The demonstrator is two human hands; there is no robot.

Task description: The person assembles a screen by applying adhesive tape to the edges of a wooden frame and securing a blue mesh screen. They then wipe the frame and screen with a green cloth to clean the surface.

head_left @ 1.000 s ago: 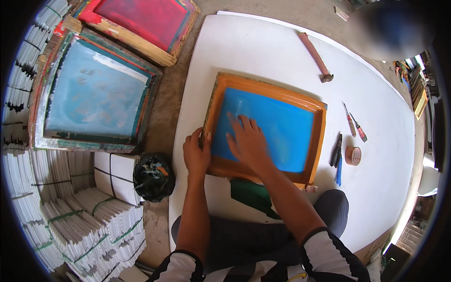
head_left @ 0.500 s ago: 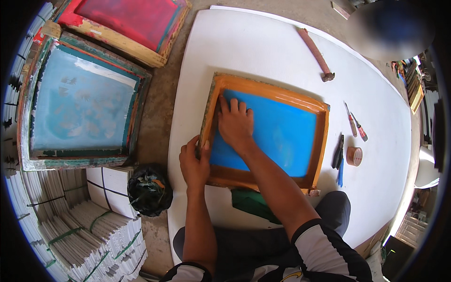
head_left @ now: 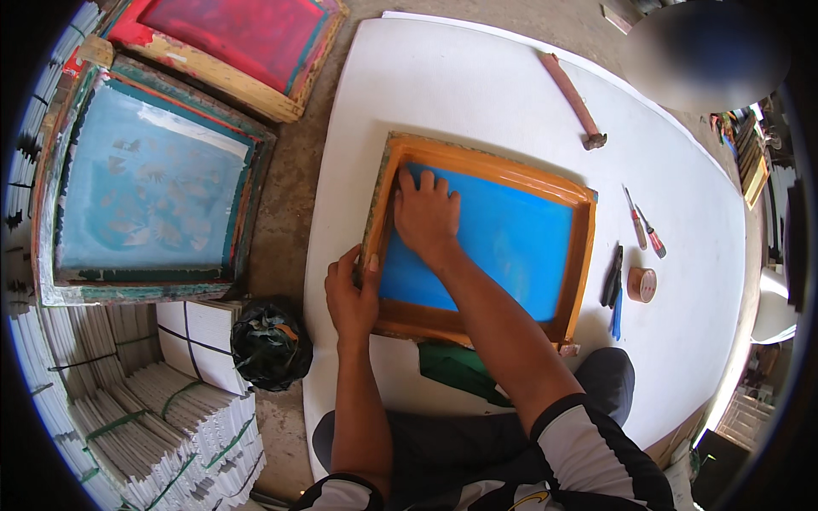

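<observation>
In front of me a screen printing frame [head_left: 588, 247] with a bright blue mesh [head_left: 511, 238] lies on the white board. Shiny brown tape [head_left: 511, 169] lines its inner sides. My left hand [head_left: 352, 296] grips the left side of the frame, thumb over the top of the wood and fingers along the outside. Inside the frame my right hand [head_left: 426, 213] rests at the far left corner. Its fingers are bent and a little apart, fingertips against the taped edge and the mesh; nothing shows in it.
Right of the frame lie pliers [head_left: 613, 285], two screwdrivers [head_left: 645, 226] and a tape roll [head_left: 642, 284]; a hammer [head_left: 576, 102] lies beyond. At left are a pale blue screen [head_left: 153, 187], a red screen [head_left: 230, 43], a black bag [head_left: 271, 342] and bundled white sheets [head_left: 170, 426]. Green cloth [head_left: 460, 368] lies near my lap.
My right hand has slid slightly toward the far left corner, its fingers more bent. My left hand and the frame stay in place.
</observation>
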